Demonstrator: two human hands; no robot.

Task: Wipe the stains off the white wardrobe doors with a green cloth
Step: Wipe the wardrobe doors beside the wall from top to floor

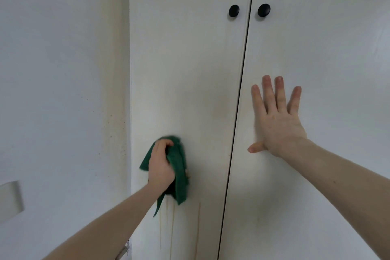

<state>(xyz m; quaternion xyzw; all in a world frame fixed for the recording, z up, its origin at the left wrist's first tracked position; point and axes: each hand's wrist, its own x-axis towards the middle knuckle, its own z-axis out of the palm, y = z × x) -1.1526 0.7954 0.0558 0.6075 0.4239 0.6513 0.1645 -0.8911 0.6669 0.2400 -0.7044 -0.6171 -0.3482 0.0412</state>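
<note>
At lower centre my left hand [161, 164] holds the bunched green cloth [179, 171] against the left door [185, 69]; my right hand [276, 116] lies flat and open on the right door [316, 48]. I fear the loose cloth may skip the brown streaks [198, 228] below.

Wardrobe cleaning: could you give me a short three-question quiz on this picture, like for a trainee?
1. True or false: the right hand lies flat on the right door.
2. Which hand grips the green cloth?
A. left hand
B. right
3. Fill in: brownish drip streaks run down the left door ______ the cloth.

Key: 1 true; 2 A; 3 below.
</note>
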